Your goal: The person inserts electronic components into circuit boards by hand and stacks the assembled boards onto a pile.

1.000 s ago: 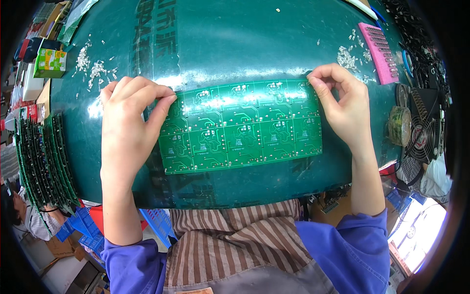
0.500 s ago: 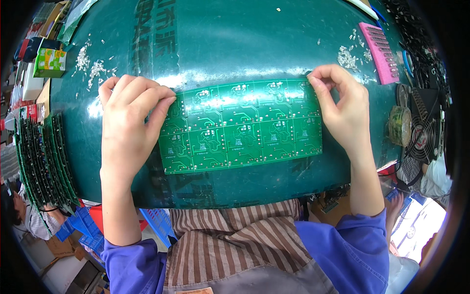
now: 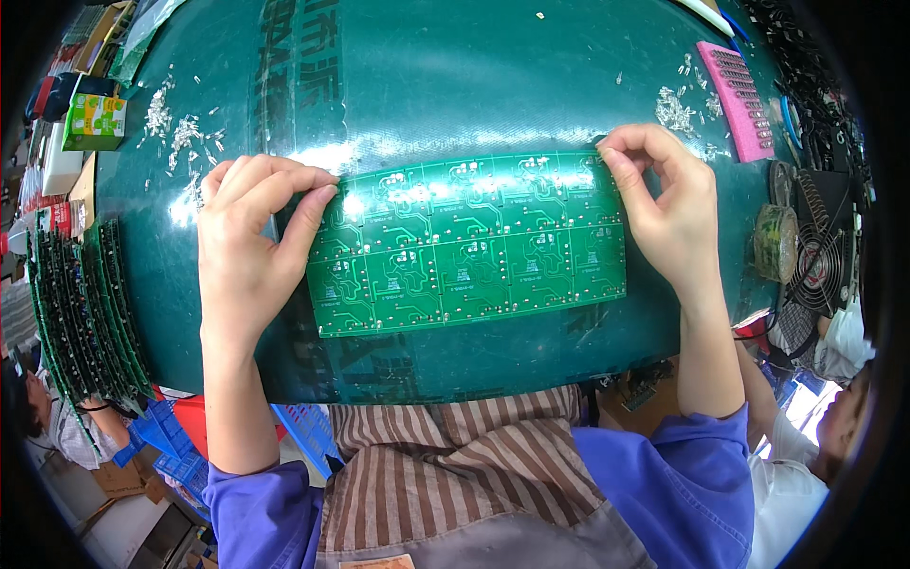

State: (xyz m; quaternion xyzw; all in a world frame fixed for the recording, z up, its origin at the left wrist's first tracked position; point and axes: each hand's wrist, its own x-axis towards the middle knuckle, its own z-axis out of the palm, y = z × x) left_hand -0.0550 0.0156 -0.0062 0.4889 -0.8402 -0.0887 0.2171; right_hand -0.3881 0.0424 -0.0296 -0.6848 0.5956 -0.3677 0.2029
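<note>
Green circuit panel [image 3: 469, 251] over near part of worktop [image 3: 493, 85]; left hand [image 3: 248, 228] pinches far left corner, right hand [image 3: 669, 204] far right, presumably keeping face unobstructed; loose clear components [image 3: 675, 114] piled off both sides, seemingly leaving panel room.

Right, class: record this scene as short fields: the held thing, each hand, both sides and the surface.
Held thing: thin rectangular green circuit board
Left hand: pinches its upper left corner
Right hand: pinches its upper right corner
Left side: dense row of green circuit boards
Right side: long pink rectangular block
Surface: glossy dark green tabletop
</note>
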